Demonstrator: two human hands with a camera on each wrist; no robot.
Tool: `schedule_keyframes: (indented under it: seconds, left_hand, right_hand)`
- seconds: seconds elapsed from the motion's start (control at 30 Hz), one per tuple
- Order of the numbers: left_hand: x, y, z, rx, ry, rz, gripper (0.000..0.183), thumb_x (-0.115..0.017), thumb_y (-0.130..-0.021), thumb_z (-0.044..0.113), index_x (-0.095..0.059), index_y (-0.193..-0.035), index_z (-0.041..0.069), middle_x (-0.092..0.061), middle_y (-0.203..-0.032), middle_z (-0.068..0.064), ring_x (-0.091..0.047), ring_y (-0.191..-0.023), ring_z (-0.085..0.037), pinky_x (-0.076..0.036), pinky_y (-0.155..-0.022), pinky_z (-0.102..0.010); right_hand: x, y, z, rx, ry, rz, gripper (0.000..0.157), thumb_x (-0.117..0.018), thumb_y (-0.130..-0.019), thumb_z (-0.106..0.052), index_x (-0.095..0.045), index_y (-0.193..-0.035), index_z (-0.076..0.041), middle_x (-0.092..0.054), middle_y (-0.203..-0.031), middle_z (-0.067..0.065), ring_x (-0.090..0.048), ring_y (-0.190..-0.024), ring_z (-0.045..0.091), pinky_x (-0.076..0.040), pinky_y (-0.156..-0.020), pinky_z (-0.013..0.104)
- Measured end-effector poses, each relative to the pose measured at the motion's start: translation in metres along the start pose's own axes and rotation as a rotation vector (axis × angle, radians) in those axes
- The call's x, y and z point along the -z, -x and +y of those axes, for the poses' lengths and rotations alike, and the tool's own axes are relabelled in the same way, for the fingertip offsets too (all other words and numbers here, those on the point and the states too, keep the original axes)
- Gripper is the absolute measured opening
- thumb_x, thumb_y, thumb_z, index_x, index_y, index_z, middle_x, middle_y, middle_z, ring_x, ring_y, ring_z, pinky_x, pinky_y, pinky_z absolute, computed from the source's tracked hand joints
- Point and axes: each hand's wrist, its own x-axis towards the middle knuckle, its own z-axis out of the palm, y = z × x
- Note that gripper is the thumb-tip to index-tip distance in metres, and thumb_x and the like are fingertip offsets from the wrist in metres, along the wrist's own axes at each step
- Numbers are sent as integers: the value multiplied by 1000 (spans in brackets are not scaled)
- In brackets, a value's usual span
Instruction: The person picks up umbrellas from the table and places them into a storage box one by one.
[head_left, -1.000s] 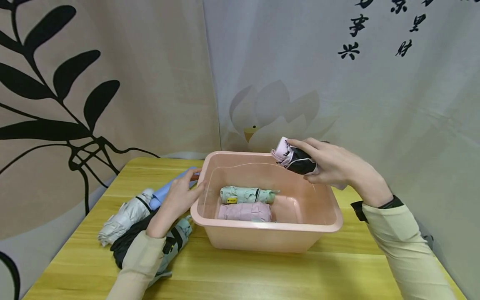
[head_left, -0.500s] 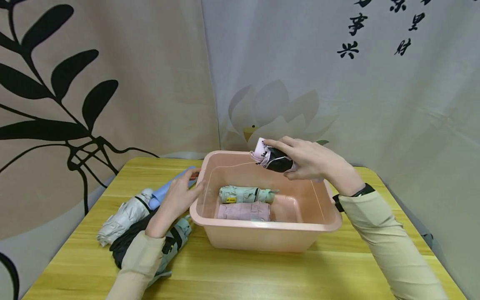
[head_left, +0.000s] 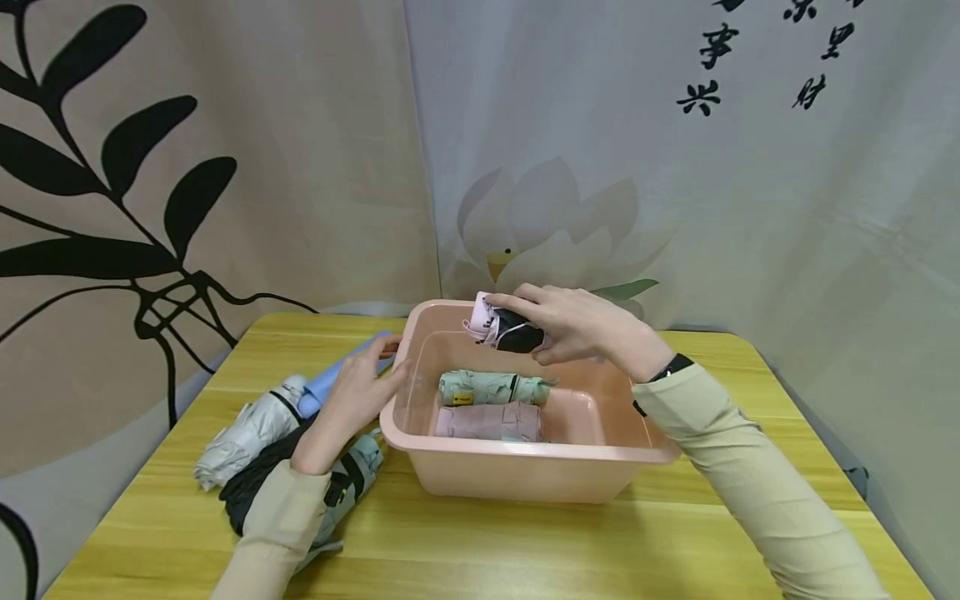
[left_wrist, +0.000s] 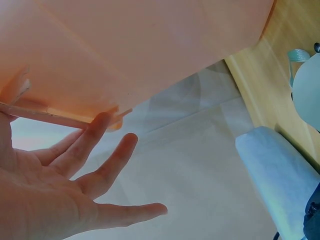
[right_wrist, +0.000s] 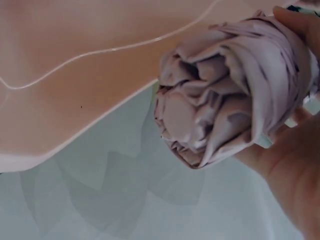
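Observation:
My right hand [head_left: 585, 329] holds a folded umbrella [head_left: 517, 333], pale pink with a black part, above the back of a pink plastic tub [head_left: 540, 483]. Its gathered mauve fabric end [right_wrist: 215, 95] faces the right wrist view. At the tub's left rim, my left hand [head_left: 363, 392] grips the edge, thumb over the rim and fingers outside; the left wrist view shows two fingers of this hand [left_wrist: 60, 190] stretched free. Inside the tub lie a mint-green folded umbrella [head_left: 487, 388] and a pale mauve folded umbrella [head_left: 487, 423], side by side.
Left of the tub, several folded umbrellas lie on the wooden table [head_left: 600, 550]: a silver-grey one [head_left: 243, 437], a blue one [head_left: 322, 390], a black one [head_left: 251, 492] and a grey-green one [head_left: 352, 479]. A printed curtain [head_left: 750, 208] hangs behind the table.
My right hand has carried the pink-and-black umbrella leftward, from the tub's back right corner to above its back middle, and slightly lower. The left hand stays at the rim.

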Motion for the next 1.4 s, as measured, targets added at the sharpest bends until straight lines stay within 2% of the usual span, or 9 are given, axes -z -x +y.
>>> schedule_keyframes:
  seconds: [0.27, 0.37, 0.47, 0.53, 0.7, 0.77, 0.97, 1.23, 1.4]
  left_hand:
    - [-1, -1, 1, -14, -23, 21, 44, -53, -91, 29, -47, -129, 7, -56, -125, -19, -51, -117, -34, -43, -94, -51]
    - [-1, -1, 1, -13, -23, 23, 44, -53, -91, 29, -47, -128, 6, -57, -123, -19, -52, -117, -35, -43, -94, -50]
    - [-2, -1, 1, -1, -14, 13, 45, -52, -91, 30, -46, -130, 8, -56, -125, -19, -51, -118, -34, -44, -93, -50]
    - [-2, -1, 1, 1, -9, 13, 45, -53, -91, 29, -46, -130, 8, -56, -125, -18, -51, -118, -34, -44, -93, -50]
    - [-3, -1, 1, -13, -11, 31, 44, -54, -90, 28, -48, -127, 6, -58, -122, -19, -52, -116, -34, -42, -94, -51]
    - [-3, -1, 2, -15, -11, 33, 44, -54, -90, 28, -48, -127, 6, -58, -122, -19, -52, -116, -35, -42, -94, -51]
    - [-3, 0, 3, -10, -19, 34, 44, -54, -90, 28, -48, -127, 4, -58, -121, -21, -52, -116, -36, -42, -93, -52]
    - [-2, -1, 2, 9, -3, 10, 45, -52, -91, 30, -46, -129, 8, -56, -124, -19, -50, -118, -35, -43, -93, -52]
    - [-2, 1, 2, 0, 15, -8, 44, -51, -92, 32, -45, -130, 11, -54, -127, -16, -50, -119, -34, -45, -92, -50]
  right_hand:
    - [-17, -15, -6, 67, 40, -24, 82, -70, -71, -22, -30, -142, -23, -50, -117, 3, -55, -88, 21, -49, -74, 37]
    - [-23, -18, -8, 117, 84, -19, 82, -70, -72, -25, -29, -143, -21, -48, -130, 4, -56, -101, 22, -49, -82, 38]
    - [-29, -21, -9, 176, 141, -2, 82, -71, -73, -27, -29, -143, -18, -42, -140, 6, -50, -118, 23, -45, -94, 38]
    - [-32, -24, -11, 199, 152, -5, 82, -72, -73, -27, -30, -143, -16, -45, -136, 7, -49, -118, 22, -43, -96, 37]
    - [-41, -28, -16, 175, 142, -81, 82, -71, -75, -29, -26, -144, -21, -47, -122, 4, -52, -99, 21, -49, -76, 35]
    - [-46, -29, -17, 170, 154, -106, 82, -70, -77, -31, -24, -144, -22, -45, -124, 5, -53, -100, 21, -51, -73, 34]
    - [-58, -30, -20, 204, 182, -104, 82, -72, -77, -29, -25, -144, -21, -42, -136, 8, -49, -115, 24, -51, -82, 38]
    - [-63, -34, -22, 251, 254, -127, 74, -69, -80, -31, -29, -142, -22, -38, -139, 6, -47, -116, 26, -49, -86, 37]
    - [-67, -36, -23, 242, 262, -174, 72, -67, -81, -35, -29, -142, -25, -38, -139, 4, -47, -117, 25, -49, -84, 37]
